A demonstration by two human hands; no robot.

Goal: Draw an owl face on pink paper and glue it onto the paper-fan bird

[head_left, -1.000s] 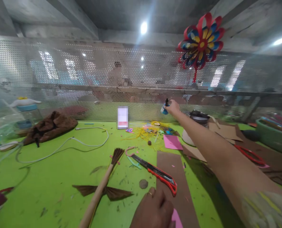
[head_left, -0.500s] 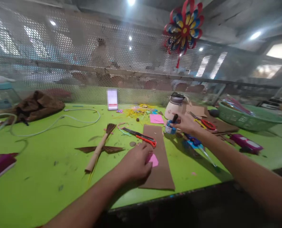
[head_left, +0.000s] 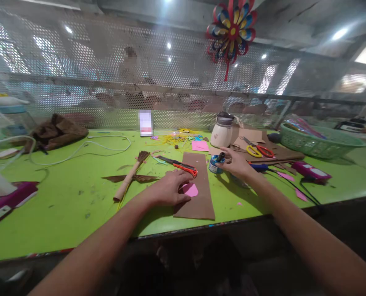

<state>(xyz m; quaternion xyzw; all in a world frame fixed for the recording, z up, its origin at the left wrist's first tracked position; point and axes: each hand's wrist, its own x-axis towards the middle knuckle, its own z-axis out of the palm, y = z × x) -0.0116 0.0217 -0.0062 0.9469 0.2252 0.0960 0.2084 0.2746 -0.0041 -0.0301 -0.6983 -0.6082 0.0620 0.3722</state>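
Observation:
My left hand (head_left: 174, 188) has its fingers and thumb around the edge of a pink paper piece (head_left: 191, 189), low over a brown cardboard strip (head_left: 204, 201). My right hand (head_left: 236, 163) has its fingertips closed about a short black marker-like stick (head_left: 221, 156) at the rim of a small blue jar (head_left: 214, 166); whether the stick is in the jar I cannot tell. A red-handled box cutter (head_left: 183, 166) lies just beyond my left hand, its tip pointing left. Left of that hand is a brown paper-wrapped stick (head_left: 129, 181) with a bristly end and leaf-like brown pieces.
Yellow and red scissors (head_left: 258, 150) lie on brown cardboard at the right. A white lidded jug (head_left: 222, 132), a green basket (head_left: 321, 142) and a purple power strip (head_left: 312, 172) stand nearby. A white cable (head_left: 87, 144) runs across the left, beside another power strip (head_left: 12, 201).
The view has shifted, so the table sits higher in the picture. My left hand stays on the pink paper, and my right hand stays beside the blue jar with the black stick.

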